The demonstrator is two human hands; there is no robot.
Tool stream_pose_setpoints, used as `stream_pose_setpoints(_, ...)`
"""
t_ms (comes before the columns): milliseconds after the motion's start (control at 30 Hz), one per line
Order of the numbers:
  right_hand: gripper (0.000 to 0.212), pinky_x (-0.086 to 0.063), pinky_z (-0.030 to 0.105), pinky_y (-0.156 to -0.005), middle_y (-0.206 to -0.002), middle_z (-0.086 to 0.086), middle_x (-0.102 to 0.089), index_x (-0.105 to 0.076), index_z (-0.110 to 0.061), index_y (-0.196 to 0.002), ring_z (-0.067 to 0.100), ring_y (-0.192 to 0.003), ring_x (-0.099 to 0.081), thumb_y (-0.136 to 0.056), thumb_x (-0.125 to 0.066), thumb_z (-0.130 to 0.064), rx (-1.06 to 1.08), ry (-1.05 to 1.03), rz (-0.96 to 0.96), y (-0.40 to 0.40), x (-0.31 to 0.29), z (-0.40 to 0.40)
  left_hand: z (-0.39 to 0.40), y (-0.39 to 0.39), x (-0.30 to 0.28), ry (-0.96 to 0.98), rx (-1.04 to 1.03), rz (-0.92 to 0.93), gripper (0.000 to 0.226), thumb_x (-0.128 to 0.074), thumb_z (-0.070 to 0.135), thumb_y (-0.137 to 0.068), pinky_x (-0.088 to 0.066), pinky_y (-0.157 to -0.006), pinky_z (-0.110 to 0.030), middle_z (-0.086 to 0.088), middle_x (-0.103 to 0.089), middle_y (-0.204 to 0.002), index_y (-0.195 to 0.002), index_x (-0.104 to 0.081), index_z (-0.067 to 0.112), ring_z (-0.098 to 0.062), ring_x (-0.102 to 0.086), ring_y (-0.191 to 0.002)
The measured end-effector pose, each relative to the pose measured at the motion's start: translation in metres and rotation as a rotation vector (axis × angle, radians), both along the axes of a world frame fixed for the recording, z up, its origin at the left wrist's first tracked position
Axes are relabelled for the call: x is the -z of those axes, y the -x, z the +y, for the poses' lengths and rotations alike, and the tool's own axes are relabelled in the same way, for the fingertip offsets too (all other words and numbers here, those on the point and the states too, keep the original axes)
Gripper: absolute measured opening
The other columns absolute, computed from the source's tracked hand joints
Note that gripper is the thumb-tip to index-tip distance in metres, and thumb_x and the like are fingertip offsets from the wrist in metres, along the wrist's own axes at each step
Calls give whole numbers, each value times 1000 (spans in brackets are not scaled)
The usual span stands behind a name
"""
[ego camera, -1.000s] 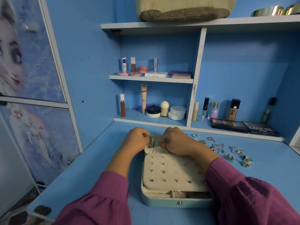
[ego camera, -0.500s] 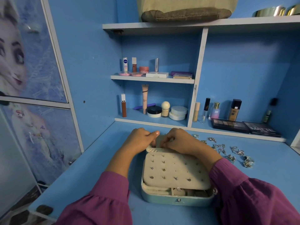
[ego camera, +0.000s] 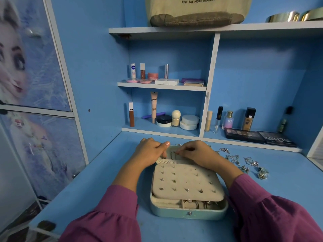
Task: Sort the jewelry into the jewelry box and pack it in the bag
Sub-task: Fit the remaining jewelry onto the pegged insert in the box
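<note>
A pale teal, rounded-square jewelry box (ego camera: 188, 213) is seen lying open on the blue counter (ego camera: 97, 172), with a small metal knob on its near wall. A cream padded earring panel (ego camera: 187, 182) is laid across the box, and stud earrings are seen stuck through it in rows. Below the panel's near edge, cream compartments holding rings can be made out.

The left hand (ego camera: 150, 153) is placed at the far left corner of the box, fingers curled, with the thumb stretched over the far rim; whether anything is pinched there cannot be told. The right hand (ego camera: 195, 154) is curled over the far edge, its fingertips closed in a pinch beside thin wire loops in the back section; the grip appears closed on something fine, but the item itself is too small to be named. Both arms are covered by magenta gathered sleeves (ego camera: 111, 212).

A scatter of loose silver jewelry pieces (ego camera: 244, 165) is spread on the counter just right of the box.

On the top shelf a beige canvas bag (ego camera: 197, 11) is printed "JUST EAT MORE HEALTHY". On the small middle shelf a white tube (ego camera: 133, 71) is marked "NIVEA". On the lower shelf a lilac perfume bottle (ego camera: 229, 120) is lettered "SB", and a black eyeshadow palette (ego camera: 276, 138) is marked "MATTE".
</note>
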State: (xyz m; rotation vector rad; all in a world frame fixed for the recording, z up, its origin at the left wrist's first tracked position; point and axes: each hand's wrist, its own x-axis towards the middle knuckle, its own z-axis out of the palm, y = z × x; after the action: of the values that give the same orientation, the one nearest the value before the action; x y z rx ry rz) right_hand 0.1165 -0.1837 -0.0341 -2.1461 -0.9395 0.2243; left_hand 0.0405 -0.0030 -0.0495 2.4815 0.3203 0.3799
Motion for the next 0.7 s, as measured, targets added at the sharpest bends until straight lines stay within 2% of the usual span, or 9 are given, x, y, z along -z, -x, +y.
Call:
stream_pose_setpoints(100, 18, -45, 14, -69, -87, -11, -70, -74, -22, -92, 3, -80, -62, -92, -57, -16, 26, -51, 89, -2, 0, -3, -1, 0, -1, 9, 2, -2, 57, -37, 53, -96, -36, -102, -42, 3, -48, -89, -76, -75, 17, -18, -42, -112)
stream_pose_setpoints(167, 16, -48, 19, -73, -90, -6, -71, -75, -21, -93, 7, -81, -62, -92, -59, -22, 35, -32, 112, -2, -1, -4, -1, 0, -1, 2, 3, -7, 55, -37, 53, -96, -35, -102, -42, 5, -46, -88, -78, -74, 18, -19, -41, -113)
stream_pose_setpoints(300, 18, -42, 11, -69, -93, -10, -68, -75, -20, -97, 2, -83, -59, -91, -60, -27, 8, 91, 83, 0, -5, -2, 0, -1, 0, -44, 5, 8, 56, -36, 53, -97, -37, -100, -41, 1, -51, -89, -69, -71, 19, -19, -42, -110)
stream_pose_setpoints(400, 19, -40, 11, -68, -97, -8, -69, -75, -20, -99, 1, -85, -58, -91, -61, -29, -4, 125, 86, 1, -6, -1, 0, -2, 0, -60, 3, 26, 58, -35, 53, -96, -37, -99, -42, -1, -52, -88, -61, -66, 20, -19, -43, -107)
stream_pose_setpoints(600, 20, -39, 12, -68, -92, -12, -66, -75, -21, -101, 1, -84, -57, -91, -59, -30, -34, 138, 110, 5, -9, -1, -5, 0, -2, -59, 23, 1, 57, -37, 51, -97, -38, -98, -41, 1, -49, -85, -69, -71, 15, -19, -43, -108)
stream_pose_setpoints(700, 22, -37, 11, -67, -92, -12, -64, -74, -19, -104, 0, -80, -54, -93, -57, -29, -48, 159, 107, 7, -10, -1, -4, -2, 0, -88, 28, 7, 57, -37, 51, -96, -38, -96, -39, -1, -53, -83, -60, -67, 20, -19, -44, -106)
